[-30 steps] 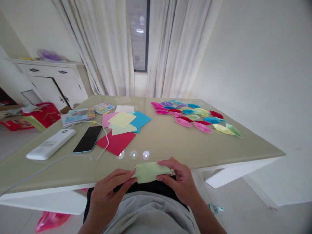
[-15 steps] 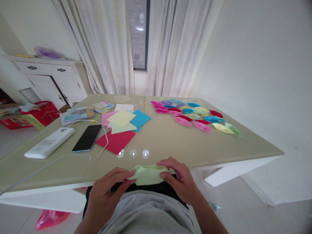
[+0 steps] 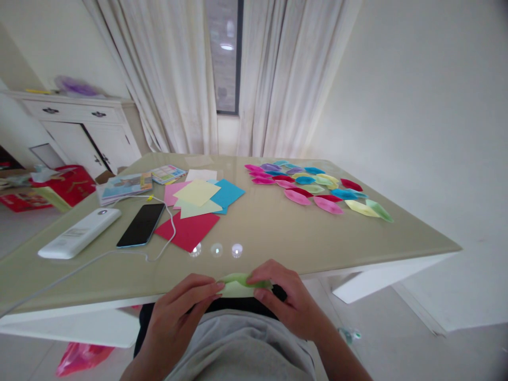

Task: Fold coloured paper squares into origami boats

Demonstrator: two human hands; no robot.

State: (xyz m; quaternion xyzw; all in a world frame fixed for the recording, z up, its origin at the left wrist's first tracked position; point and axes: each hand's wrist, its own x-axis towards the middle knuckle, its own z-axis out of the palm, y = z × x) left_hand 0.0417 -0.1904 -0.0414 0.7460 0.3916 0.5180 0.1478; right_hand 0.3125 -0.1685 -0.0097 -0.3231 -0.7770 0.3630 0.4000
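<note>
A folded light green paper (image 3: 238, 286) is pinched between both hands at the near edge of the table (image 3: 278, 233). My left hand (image 3: 178, 312) grips its left end with fingertips pressed together. My right hand (image 3: 283, 301) curls over its right end, fingers closed on it. Further back lies a stack of loose coloured paper sheets (image 3: 196, 203), with a red sheet (image 3: 186, 230) nearest me. At the far right of the table sit several folded paper boats (image 3: 317, 188) in pink, blue, yellow and green.
A black phone (image 3: 142, 225) with a white cable (image 3: 119, 254) lies left of the sheets. A white remote-like device (image 3: 77, 233) is further left, booklets (image 3: 127, 185) behind it. A white cabinet (image 3: 79, 132) and red boxes (image 3: 59, 185) stand at left; curtains (image 3: 178, 79) hang behind.
The green paper has been squeezed narrower between my hands, and my right hand has closed further over it. Both hands stay at the table's near edge.
</note>
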